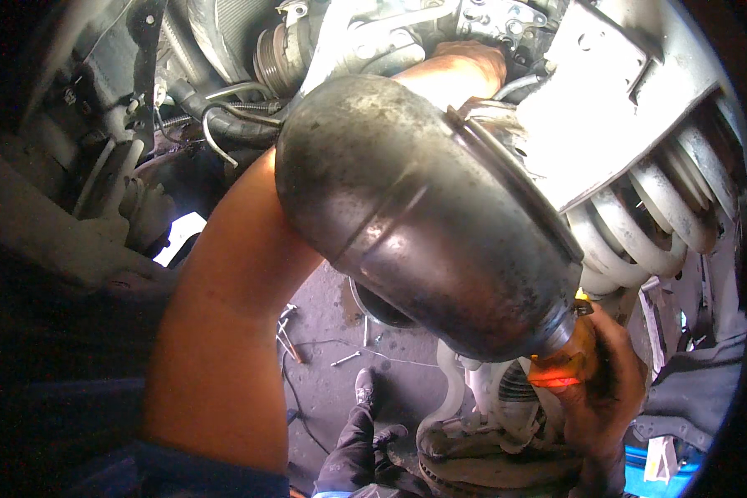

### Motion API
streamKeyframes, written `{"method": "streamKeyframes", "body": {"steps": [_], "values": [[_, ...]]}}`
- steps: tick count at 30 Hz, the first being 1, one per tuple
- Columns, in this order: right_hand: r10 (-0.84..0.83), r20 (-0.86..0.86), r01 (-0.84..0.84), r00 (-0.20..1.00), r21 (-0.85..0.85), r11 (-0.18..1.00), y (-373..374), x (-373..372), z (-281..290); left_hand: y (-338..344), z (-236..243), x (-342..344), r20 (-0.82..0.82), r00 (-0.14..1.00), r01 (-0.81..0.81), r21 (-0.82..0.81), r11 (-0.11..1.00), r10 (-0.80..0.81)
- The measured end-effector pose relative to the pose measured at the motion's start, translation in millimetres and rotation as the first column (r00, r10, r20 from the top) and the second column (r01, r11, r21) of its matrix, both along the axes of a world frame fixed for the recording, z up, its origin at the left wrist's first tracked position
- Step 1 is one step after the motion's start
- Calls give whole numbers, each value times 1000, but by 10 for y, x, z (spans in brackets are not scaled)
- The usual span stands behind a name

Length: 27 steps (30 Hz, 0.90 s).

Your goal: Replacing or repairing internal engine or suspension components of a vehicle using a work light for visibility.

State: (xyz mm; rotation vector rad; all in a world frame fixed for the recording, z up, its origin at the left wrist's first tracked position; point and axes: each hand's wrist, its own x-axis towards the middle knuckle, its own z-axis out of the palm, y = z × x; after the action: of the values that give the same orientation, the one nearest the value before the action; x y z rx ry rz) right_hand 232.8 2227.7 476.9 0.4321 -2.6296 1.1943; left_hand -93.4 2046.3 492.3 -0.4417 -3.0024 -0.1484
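Facing a big rounded metal canister (423,216), looming across the middle and blocking much of the engine bay behind. Passing the left forearm (224,332) behind it, and having a pale, glare-washed panel (585,108) standing to the upper right, with a dusty coil spring (668,203) sitting just below. Looking down past all this onto a dark, stained floor (324,390). Closing the right hand (606,378) around a bright orange piece (560,375) at the canister's narrow lower end. Reaching the left hand (466,65) in among engine parts beyond the canister, hiding the fingertips and leaving no way of telling whether spread or gripping. Planting a laced shoe (365,386) on the floor, near a small metal tool (346,359).
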Motion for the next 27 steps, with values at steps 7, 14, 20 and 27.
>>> {"method": "streamKeyframes", "body": {"steps": [7,14,20,27], "values": [[-32,18,32,999,-8,999,1,20,-16,17,-30,-94,30,999,31,36,999,-32],[-6,5,6,1000,30,1000,19,18,-4,20,-52,-93,-40,997,61,-30,998,-62],[-28,30,30,999,-61,998,-13,11,-48,-57,11,19,-10,996,87,-87,992,-88],[-4,30,4,1000,-3,1000,-13,10,-19,-33,-39,-35,-38,996,79,2,997,-79]]}}
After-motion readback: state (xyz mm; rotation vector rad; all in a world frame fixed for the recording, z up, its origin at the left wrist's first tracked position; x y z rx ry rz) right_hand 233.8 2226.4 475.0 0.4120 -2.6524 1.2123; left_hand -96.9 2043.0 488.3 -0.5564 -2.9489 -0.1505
